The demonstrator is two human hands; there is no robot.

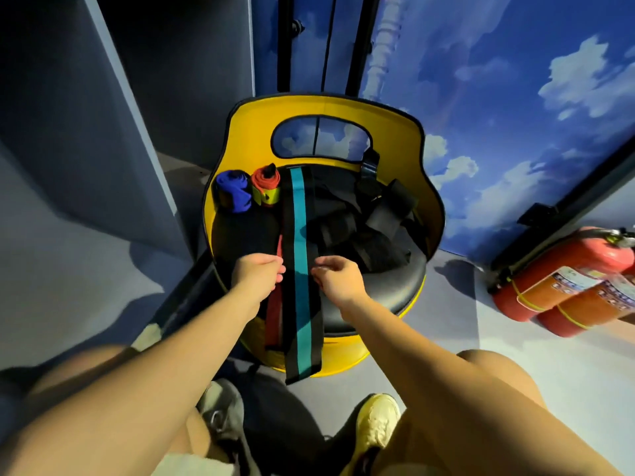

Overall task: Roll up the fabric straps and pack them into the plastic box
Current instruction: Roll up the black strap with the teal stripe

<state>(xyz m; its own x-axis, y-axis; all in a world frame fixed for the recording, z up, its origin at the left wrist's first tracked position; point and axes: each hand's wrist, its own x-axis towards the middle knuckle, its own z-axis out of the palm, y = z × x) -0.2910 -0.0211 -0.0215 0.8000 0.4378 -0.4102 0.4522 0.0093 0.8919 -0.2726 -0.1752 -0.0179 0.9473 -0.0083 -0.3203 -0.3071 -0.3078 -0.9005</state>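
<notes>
Both hands flank a black-and-teal strap (300,262) laid over a yellow chair (247,132). Left hand (259,274) and right hand (338,278) have curled fingers; whether they pinch it, I cannot tell.

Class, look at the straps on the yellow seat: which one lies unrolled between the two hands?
The black strap with the teal stripe. It stretches flat over the seat's front edge, while the blue strap and red strap sit rolled at the back.
</notes>
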